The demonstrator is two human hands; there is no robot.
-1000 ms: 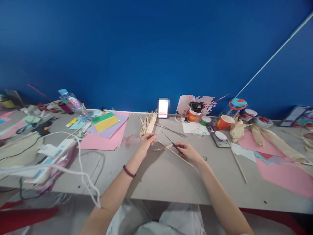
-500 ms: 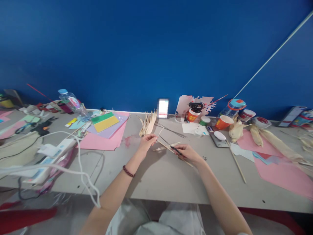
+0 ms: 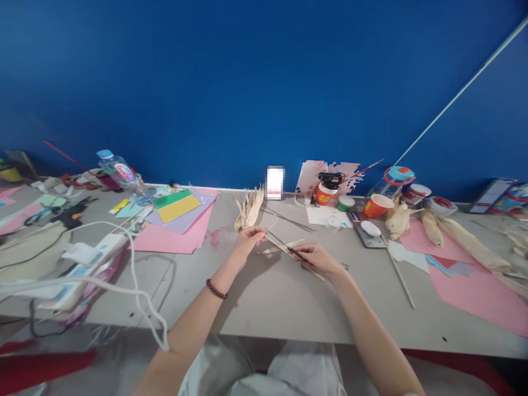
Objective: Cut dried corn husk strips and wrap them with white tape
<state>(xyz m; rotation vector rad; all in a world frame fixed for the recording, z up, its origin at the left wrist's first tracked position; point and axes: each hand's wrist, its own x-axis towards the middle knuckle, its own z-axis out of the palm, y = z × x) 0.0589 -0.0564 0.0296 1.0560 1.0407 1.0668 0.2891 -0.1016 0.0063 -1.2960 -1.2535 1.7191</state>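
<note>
There, the left hand's (image 3: 249, 237) fingers pinched a thin, curled white string (image 3: 275, 221) over the flat grey surface (image 3: 284, 313); the right hand (image 3: 317, 258) gripped a slim black-handled metal tool (image 3: 296, 253), tip just beside them; seemingly a trimming step, the next move wanting careful aim

Blue is borne by the wall (image 3: 247, 88), grey by the tabletop (image 3: 280, 308); the card (image 3: 176, 205) is banded green and yellow, the husk bundle (image 3: 248, 210) coloured straw-beige, the tool's handle (image 3: 296, 254) black.

Both forearms (image 3: 371, 330) angle inward, left grip (image 3: 248, 239) pinched together, right grip (image 3: 313, 257) curled near it.
</note>
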